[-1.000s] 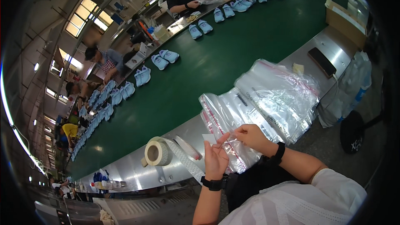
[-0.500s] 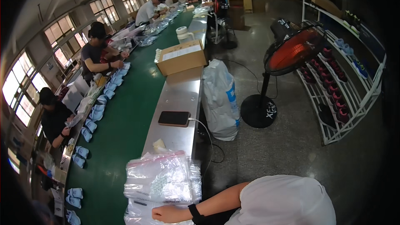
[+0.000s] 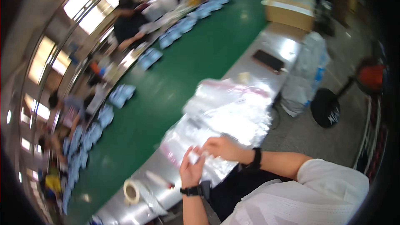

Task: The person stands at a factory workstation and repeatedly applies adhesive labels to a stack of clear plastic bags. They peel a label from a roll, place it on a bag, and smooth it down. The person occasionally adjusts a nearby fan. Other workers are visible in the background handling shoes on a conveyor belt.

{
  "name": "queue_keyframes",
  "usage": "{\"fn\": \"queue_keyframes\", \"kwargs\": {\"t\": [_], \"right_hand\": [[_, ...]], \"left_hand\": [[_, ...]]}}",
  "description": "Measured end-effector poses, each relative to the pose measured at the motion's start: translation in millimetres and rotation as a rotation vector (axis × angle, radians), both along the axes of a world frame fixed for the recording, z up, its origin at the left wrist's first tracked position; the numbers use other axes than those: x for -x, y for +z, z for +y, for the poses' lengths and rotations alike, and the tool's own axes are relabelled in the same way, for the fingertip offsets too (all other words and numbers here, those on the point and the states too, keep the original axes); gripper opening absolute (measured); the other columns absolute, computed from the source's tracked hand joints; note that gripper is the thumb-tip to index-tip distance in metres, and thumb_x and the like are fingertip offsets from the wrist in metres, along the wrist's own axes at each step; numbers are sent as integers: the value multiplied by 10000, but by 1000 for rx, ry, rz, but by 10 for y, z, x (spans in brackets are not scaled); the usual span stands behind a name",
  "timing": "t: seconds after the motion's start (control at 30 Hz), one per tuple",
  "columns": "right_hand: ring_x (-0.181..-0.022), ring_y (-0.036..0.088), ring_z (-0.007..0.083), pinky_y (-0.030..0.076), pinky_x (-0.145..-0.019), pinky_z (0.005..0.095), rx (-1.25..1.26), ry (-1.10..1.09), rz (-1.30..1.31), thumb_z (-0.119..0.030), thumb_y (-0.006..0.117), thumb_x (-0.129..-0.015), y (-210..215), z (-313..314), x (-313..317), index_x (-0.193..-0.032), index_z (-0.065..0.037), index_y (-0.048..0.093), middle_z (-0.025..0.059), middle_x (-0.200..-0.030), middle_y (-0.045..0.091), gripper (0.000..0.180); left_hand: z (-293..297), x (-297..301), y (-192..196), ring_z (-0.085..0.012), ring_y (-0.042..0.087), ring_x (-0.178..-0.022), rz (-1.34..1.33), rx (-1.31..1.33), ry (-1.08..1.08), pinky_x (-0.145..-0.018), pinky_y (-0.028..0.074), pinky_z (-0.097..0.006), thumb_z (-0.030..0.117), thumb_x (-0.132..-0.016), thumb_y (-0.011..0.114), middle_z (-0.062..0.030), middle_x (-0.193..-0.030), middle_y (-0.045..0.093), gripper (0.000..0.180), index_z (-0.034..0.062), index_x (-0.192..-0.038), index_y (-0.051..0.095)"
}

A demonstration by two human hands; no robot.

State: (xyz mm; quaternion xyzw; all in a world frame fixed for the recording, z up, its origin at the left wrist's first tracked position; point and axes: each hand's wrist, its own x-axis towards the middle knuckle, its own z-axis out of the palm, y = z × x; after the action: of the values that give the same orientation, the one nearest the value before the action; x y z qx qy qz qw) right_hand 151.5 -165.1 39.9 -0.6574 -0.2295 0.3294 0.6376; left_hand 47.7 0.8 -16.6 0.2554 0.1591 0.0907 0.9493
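Note:
My left hand (image 3: 191, 170) and my right hand (image 3: 221, 147) meet over the metal bench (image 3: 287, 46), fingers pinched on a small clear plastic bag (image 3: 195, 156). Both wrists carry black bands. Just beyond the hands lies a heap of clear plastic bags (image 3: 227, 108) with pink strips along their edges. The picture is blurred, so I cannot make out what is inside the small bag.
A roll of tape (image 3: 131, 191) lies left of my hands. A green conveyor belt (image 3: 183, 71) carries several pale blue shoes (image 3: 118, 95); people sit along its far side. A black phone (image 3: 269, 59), a cardboard box (image 3: 289, 12), a stuffed plastic sack (image 3: 306, 73) and a floor fan (image 3: 366, 79) are to the right.
The view swung right toward the fan and aisle, then back down to the bench. Both hands are again together on a small bag, much as one second ago.

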Motion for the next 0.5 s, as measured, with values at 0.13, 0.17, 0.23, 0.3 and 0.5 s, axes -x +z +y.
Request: {"fn": "queue_keyframes", "kwargs": {"t": [0.13, 0.17, 0.23, 0.3, 0.5], "right_hand": [[-760, 532, 79, 433, -702, 231, -154, -79, -108, -140, 544, -877, 62, -22, -111, -908, -19, 621, 9, -842, 599, 147], [-871, 536, 113, 419, -794, 246, -173, -27, -191, -148, 535, -884, 6, -1, -137, -920, -14, 618, 56, -964, 587, 161], [-896, 519, 112, 414, -799, 246, -186, 99, -161, -116, 521, -889, 22, 69, -64, -968, -12, 613, 53, -1033, 551, 160], [-979, 515, 129, 417, -848, 262, -204, 214, -169, -100, 541, -881, 43, 103, 35, -1110, -5, 550, 62, -1117, 510, 248], [-1062, 521, 287, 425, -896, 345, 15, 260, -941, -131, 726, -688, -18, -135, 398, -1241, -12, 434, 146, -1191, 489, 636]], "left_hand": [[-72, -171, 395, -255, 522, -1107, 292, -515, -153, -899, 456, -425, 124, -922, 395, -190, -1232, 479, 411, -36, -1298, 349], [-120, -239, 474, -245, 540, -1068, 327, -614, -191, -883, 471, -413, 139, -923, 413, -180, -1207, 494, 406, -39, -1285, 365], [-147, -275, 401, -235, 548, -1053, 294, -603, -278, -855, 491, -400, 151, -920, 429, -173, -1195, 507, 411, -42, -1278, 370], [-35, -364, 186, -237, 527, -1101, 135, -390, -370, -830, 500, -398, 143, -914, 425, -179, -1218, 500, 427, -43, -1291, 347], [86, 35, 97, -361, 496, -1110, -63, 224, -379, -913, 437, -494, 340, -951, 371, -215, -1232, 469, 475, 11, -1293, 351]]}}
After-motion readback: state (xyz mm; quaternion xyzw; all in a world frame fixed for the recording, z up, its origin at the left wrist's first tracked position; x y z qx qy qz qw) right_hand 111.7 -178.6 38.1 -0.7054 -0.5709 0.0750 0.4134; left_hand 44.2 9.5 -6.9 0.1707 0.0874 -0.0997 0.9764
